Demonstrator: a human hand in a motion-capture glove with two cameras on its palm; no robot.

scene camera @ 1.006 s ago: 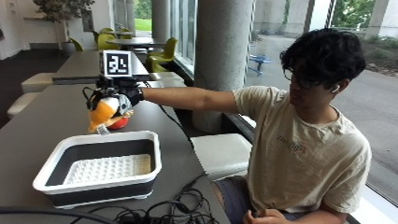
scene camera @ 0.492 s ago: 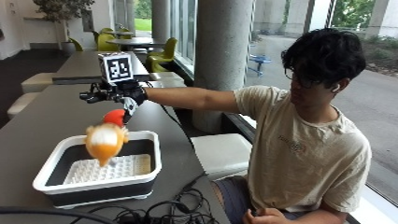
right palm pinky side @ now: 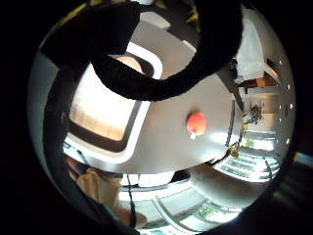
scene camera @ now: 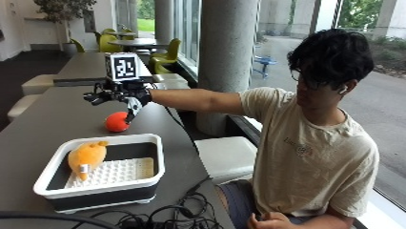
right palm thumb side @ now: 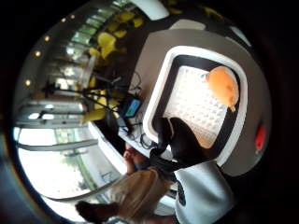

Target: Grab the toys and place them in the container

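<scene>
The orange plush toy [scene camera: 87, 156] lies inside the container [scene camera: 152, 164], against its far left corner. The red ball [scene camera: 116, 122] sits on the table [scene camera: 38, 119] beyond it. My gloved hand [scene camera: 124, 97] hovers above the ball, fingers spread, holding nothing.

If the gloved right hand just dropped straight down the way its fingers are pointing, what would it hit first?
Most likely the red toy. The right hand hangs open above the table, fingers drooping toward that toy. Depth is unclear, so it might meet bare table beside it instead.
</scene>
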